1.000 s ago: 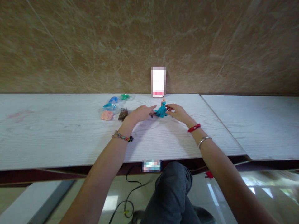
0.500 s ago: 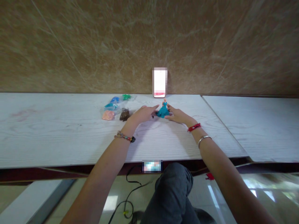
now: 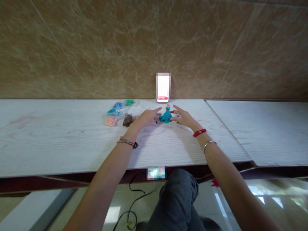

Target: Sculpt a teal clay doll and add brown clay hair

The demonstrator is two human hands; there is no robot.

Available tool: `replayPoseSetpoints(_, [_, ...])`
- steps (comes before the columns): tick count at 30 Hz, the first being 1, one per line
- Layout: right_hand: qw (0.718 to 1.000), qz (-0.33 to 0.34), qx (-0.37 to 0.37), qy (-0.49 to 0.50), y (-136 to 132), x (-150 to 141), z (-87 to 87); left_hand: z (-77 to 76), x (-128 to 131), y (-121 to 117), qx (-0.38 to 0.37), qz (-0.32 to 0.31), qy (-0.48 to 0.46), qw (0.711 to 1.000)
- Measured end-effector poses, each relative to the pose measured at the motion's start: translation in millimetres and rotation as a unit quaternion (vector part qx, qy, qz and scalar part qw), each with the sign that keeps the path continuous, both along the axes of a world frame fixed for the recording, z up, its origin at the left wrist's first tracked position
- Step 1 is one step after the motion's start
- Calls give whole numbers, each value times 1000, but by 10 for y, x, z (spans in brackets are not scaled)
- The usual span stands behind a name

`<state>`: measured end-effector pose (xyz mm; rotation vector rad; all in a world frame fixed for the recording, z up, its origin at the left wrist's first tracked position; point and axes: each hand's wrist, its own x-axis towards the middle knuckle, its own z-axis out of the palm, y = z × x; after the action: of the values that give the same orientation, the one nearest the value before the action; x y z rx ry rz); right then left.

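The tabletop stretched out of view at both ends, and your forearms reached in over its front edge, cut off below the elbows by the bottom of the view. Your left hand and right hand faced each other nearer the back edge, both loosely open with fingers spread, and neither visibly gripped anything. The turquoise-dressed figurine stood between them, its long axis upright and its wide skirt down on the tabletop, towards the back edge. It lay to the right of your left fingertips and to the left of your right ones; your right hand seemed slightly nearer, its thumb just beside or touching the skirt, though you couldn't tell which. The undersides of your left fingers were hidden, so light contact there couldn't be ruled out. The figurine's finer modelling was too small to read, and a dark speck beside those fingers couldn't be identified.
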<state>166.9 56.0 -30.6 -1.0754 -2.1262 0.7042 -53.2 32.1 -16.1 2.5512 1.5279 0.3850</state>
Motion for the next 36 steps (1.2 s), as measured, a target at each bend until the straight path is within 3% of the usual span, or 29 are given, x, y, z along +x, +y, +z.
replayPoseSetpoints(3, [997, -41, 45, -36, 36, 138, 49, 46, -20, -7, 48, 1, -3, 999])
replayPoseSetpoints(6, [984, -36, 94, -146, 48, 286, 88, 64, -53, -7, 76, 8, 7, 997])
replayPoseSetpoints(11, [964, -9, 62, -258, 23, 308, 131, 120, -52, -44, 116, 27, 36, 992])
replayPoseSetpoints(15, [956, 9, 53, -289, 4, 229, 156, 204, 7, -110, 151, 49, 34, 987])
replayPoseSetpoints(18, [969, 9, 49, -242, -14, 204, 169, 244, 43, -150, 160, 63, 33, 984])
replayPoseSetpoints(22, [996, -21, 40, -74, -45, 171, 183, 259, 55, -173, 177, 87, 23, 980])
replayPoseSetpoints(30, [993, -39, -51, 98, -30, 137, 225, 210, 73, -167, 162, 94, 11, 982])
replayPoseSetpoints(33, [991, -50, -59, 105, -19, 149, 214, 186, 86, -158, 150, 90, 17, 984])
replayPoseSetpoints(36, [999, -20, -48, 13, -39, 155, 197, 186, 98, -158, 145, 93, 21, 985])
